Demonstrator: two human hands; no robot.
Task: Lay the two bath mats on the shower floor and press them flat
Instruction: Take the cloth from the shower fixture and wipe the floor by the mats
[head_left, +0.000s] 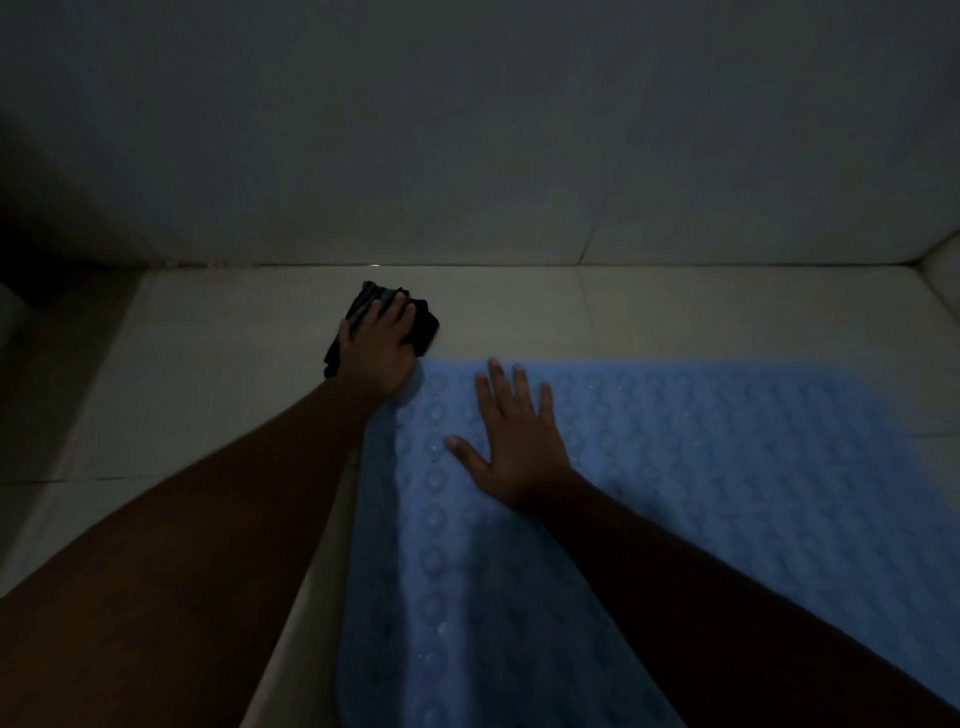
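blue mat (727, 467) under flat right hand (519, 447).

The blue mat (675, 467) looks rubbery with raised round bumps; the floor tiles (675, 312) look smooth and faintly glossy.

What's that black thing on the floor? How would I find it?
Start at the big light-blue bubbly rubber bath mat on the pale tiled shower floor. Just past its far left corner, the left hand rests on a crumpled black cloth, the only dark, soft thing there.
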